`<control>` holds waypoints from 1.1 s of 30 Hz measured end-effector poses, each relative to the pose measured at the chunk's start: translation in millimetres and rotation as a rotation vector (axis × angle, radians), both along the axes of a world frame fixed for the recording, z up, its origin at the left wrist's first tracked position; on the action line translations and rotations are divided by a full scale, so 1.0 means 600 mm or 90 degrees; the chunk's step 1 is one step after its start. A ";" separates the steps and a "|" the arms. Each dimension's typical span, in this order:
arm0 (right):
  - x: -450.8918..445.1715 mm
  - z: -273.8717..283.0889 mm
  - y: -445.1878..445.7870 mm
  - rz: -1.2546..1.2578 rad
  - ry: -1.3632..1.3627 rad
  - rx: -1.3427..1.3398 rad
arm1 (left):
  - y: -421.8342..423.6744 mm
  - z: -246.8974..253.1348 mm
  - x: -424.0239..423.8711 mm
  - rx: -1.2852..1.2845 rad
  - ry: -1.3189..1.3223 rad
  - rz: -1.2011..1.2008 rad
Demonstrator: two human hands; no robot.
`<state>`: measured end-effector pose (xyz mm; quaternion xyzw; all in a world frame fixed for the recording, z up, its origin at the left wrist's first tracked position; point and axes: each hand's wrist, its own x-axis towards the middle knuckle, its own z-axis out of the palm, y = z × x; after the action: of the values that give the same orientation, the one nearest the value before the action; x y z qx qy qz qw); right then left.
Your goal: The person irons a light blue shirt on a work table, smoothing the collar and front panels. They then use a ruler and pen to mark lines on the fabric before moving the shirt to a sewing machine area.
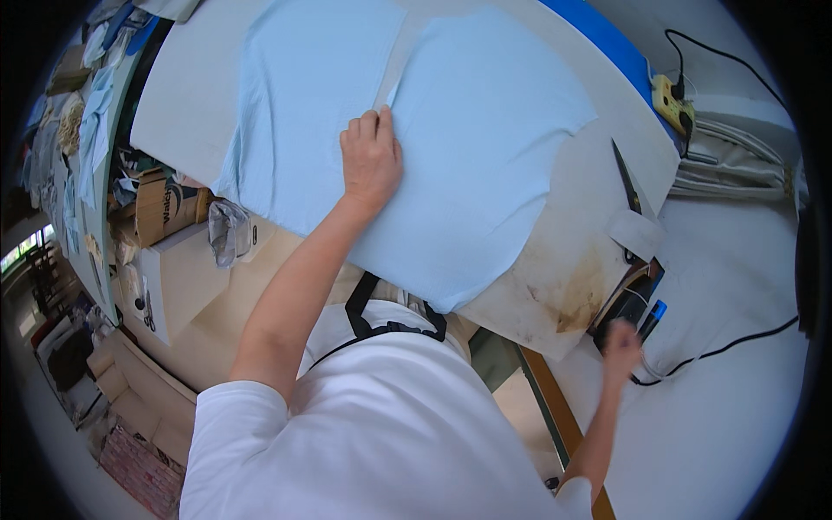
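A light blue fabric garment piece (481,149) lies spread over the pale tabletop, with a narrow slit opening upward from its middle. My left hand (372,153) rests palm down on the cloth, its curled fingers at the lower end of the slit; whether they pinch the edge is hidden. Off the table's right corner, my right hand (623,348) is blurred beside a black appliance (627,304), perhaps a clothes iron, on a stand; its grip is unclear. Dark-bladed scissors (625,174) lie to the right of the cloth, partly under a pale curved piece (635,233).
A yellowish power strip (671,104) with black plugs sits at the upper right edge. A black cord (734,346) runs along the right. A blue-capped tool (652,318) stands beside the appliance. At left are a cardboard box (166,207) and a cloth-laden table (97,140).
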<state>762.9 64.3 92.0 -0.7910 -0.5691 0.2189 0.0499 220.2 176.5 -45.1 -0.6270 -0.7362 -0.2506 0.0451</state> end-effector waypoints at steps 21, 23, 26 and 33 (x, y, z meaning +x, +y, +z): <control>-0.768 -0.609 -0.105 -1.056 1.119 0.023 | 0.020 0.007 -0.074 -0.080 -0.025 -0.278; -0.789 -0.611 -0.093 -1.070 1.123 0.042 | 0.029 -0.004 -0.074 -0.034 -0.023 -0.304; -0.815 -0.610 -0.095 -1.073 1.114 0.057 | 0.024 -0.011 -0.081 -0.017 -0.053 -0.290; -0.858 -0.613 -0.112 -1.070 1.114 0.067 | 0.019 -0.010 -0.086 0.000 -0.069 -0.291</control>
<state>248.0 -2.8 -276.1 -0.4952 0.3390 0.5551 0.5760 168.6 188.0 -50.9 -0.7629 -0.5766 -0.2876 -0.0525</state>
